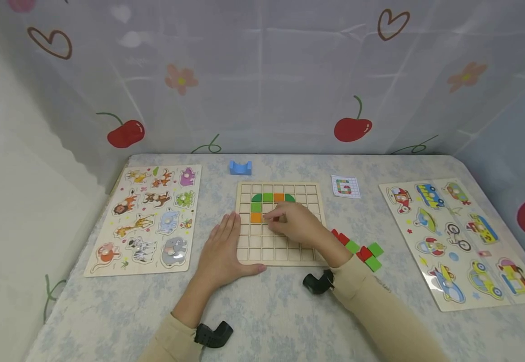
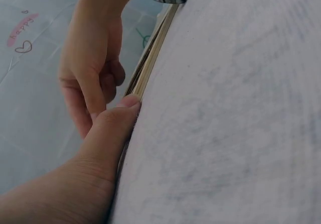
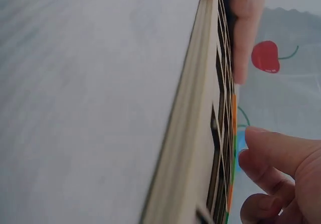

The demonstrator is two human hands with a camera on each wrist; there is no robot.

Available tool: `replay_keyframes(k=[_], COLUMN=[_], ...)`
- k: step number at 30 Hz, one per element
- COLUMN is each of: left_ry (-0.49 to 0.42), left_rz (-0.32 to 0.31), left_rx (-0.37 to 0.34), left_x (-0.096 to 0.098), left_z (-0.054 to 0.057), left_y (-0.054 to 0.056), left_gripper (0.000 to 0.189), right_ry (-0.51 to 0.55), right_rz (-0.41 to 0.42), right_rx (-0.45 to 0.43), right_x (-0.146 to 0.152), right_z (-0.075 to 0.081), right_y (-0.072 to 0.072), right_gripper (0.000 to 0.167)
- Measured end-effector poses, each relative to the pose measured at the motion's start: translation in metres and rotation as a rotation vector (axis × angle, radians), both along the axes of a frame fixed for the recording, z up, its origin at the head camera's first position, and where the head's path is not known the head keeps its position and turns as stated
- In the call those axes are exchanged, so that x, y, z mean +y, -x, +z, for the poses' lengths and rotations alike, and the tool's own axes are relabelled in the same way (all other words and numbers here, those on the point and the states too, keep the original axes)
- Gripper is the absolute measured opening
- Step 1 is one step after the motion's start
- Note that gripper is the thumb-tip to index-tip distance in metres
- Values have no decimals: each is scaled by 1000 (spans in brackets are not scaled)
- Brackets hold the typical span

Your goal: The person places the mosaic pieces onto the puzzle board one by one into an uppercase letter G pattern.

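A wooden grid board (image 1: 280,257) lies mid-table with several tiles set in it. Green and orange ones form a top row with rounded green corners; a green square (image 1: 256,206) and an orange square (image 1: 255,218) run down the left side. My left hand (image 1: 223,251) rests flat at the board's lower left corner, its thumb (image 2: 108,128) along the front edge. Over the grid, my right hand (image 1: 295,221) has loosely bent fingers, tips just right of the orange square. No tile shows between its thumb (image 3: 266,141) and fingers.
Loose red and green tiles (image 1: 374,263) lie right of the board, partly behind the right forearm. A pattern card (image 1: 352,193) and a blue arch block (image 1: 240,170) sit farther back. An animal puzzle (image 1: 144,266) lies left, a vehicle puzzle (image 1: 434,266) right.
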State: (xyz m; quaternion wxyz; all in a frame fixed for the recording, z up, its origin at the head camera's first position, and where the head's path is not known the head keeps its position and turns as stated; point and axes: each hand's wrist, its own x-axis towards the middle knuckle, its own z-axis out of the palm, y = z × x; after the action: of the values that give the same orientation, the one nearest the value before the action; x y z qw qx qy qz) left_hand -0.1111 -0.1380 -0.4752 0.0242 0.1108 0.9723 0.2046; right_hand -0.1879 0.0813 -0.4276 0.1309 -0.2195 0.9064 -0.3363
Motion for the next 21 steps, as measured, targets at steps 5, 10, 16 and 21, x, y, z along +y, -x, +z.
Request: replay_keyframes(k=[5,10,16,21], left_ry=[8,3,-3,-5], left_rz=[3,4,6,6], left_rx=[-3,9,29,24], left_x=[0,-1,-2,0], left_z=[-2,-2,-3,-4], left_y=[1,1,0,0], left_gripper=[140,140,140,140], right_ry=[13,-22,-93,-173], right_rz=[-21,-70,-118,-146], right_rx=[13,7,11,-41], right_x=[29,68,114,142], right_z=[5,8,11,13], right_y=[-8,-17,-25,-32], right_gripper=[24,21,22,23])
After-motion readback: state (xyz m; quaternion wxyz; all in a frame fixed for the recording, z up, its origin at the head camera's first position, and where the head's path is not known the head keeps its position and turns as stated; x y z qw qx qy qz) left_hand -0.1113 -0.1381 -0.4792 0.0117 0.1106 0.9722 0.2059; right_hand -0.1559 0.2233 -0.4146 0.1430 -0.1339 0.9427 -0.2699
